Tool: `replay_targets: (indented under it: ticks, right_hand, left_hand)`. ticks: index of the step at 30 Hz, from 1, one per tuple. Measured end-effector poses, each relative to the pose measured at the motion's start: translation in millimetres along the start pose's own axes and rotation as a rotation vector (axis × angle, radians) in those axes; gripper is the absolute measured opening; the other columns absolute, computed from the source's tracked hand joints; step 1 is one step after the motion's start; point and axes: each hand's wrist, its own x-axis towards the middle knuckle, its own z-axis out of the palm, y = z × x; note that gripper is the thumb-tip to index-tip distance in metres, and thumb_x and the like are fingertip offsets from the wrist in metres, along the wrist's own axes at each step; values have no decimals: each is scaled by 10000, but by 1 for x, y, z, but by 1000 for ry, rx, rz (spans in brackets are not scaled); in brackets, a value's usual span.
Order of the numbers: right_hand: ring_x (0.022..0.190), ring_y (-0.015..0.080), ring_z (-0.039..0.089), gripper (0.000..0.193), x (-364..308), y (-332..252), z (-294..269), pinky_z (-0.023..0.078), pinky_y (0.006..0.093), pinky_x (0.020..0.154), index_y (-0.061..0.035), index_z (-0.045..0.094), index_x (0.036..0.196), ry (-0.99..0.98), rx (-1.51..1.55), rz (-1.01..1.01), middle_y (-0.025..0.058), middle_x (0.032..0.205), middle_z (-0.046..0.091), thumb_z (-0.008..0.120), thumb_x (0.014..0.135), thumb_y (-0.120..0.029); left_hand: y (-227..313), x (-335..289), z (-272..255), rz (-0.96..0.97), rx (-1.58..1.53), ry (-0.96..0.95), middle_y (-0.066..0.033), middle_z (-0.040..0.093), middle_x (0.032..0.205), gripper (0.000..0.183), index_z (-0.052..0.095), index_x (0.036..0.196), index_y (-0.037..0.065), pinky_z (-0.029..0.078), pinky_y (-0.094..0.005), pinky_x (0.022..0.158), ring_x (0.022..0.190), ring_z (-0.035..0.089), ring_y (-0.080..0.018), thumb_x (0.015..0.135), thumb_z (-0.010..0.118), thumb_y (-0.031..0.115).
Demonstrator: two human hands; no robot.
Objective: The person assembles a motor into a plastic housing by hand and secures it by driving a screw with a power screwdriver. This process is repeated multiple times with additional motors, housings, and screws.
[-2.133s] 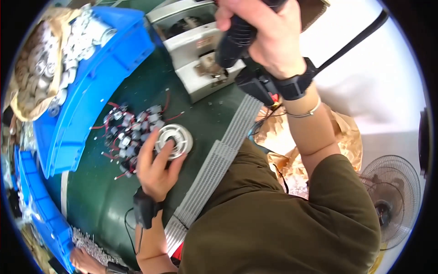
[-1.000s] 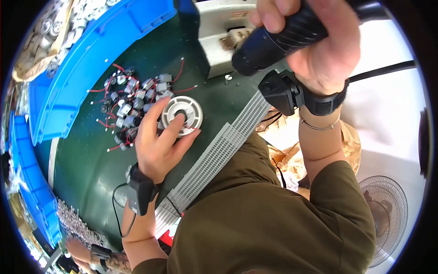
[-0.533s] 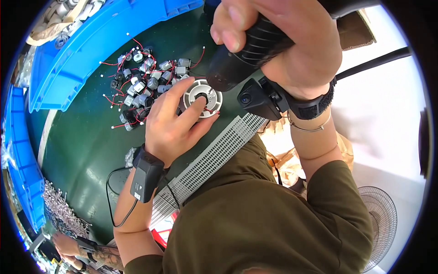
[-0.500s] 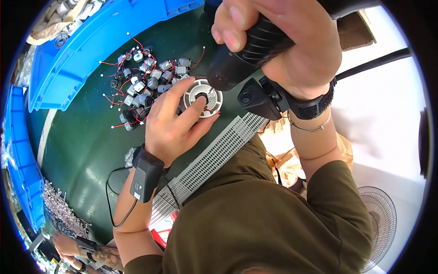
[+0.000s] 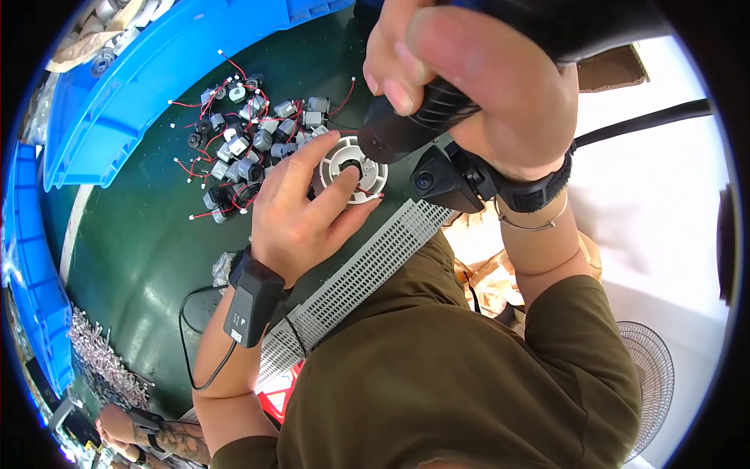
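While left hand (image 5: pixel 297 215) grips, fingers spread, one round white plastic housing (image 5: pixel 370 173), right hand (image 5: pixel 508 94) wraps fingers around one black ribbed cylindrical tool (image 5: pixel 397 130).

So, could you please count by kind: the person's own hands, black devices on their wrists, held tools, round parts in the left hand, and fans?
Own hands (left hand, right hand): 2
Black wrist devices: 2
Black tool: 1
Round white part: 1
Fan: 1
Total: 7
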Motion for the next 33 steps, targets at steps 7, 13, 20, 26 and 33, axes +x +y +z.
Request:
replay_targets:
  ticks: [7,13,20,26,33]
  right_hand:
    - [656,72,540,334,30,35,-20,411,186,600,37,514,1007,-308,-387,-881,87,975,545,633,703,108]
    - [637,63,522,381,-7,-3,8,405,190,592,47,494,1061,-69,-68,67,30,794,563,651,716,82]
    - [519,165,547,409,19,-34,34,498,275,552,53,462,1149,363,160,-320,60,650,551,602,848,-185]
    - [570,102,566,254,35,-14,14,448,221,529,13,595,852,269,-393,-159,35,673,606,750,755,-162]
    - [578,99,568,256,43,7,3,448,228,525,8,578,880,282,-513,-186,41,686,603,750,763,-141]
  left_hand:
    - [0,2,0,7,-32,-11,-165,577,1125,334,659,877,51,516,-351,674,856,620,-288,616,816,189]
    - [2,1,2,30,0,29,-159,571,1116,332,640,880,50,507,-380,716,841,604,-308,627,811,182]
    - [-5,6,-74,-108,220,254,-177,614,1055,395,614,974,28,493,-406,826,959,609,-317,647,808,136]
    - [-115,-89,-188,-638,549,4,-196,622,1034,356,562,1092,-15,481,-373,823,942,607,-338,801,686,147]
    - [-83,12,-110,-369,768,206,-155,658,801,219,650,901,49,517,-405,672,741,635,-331,850,630,261]
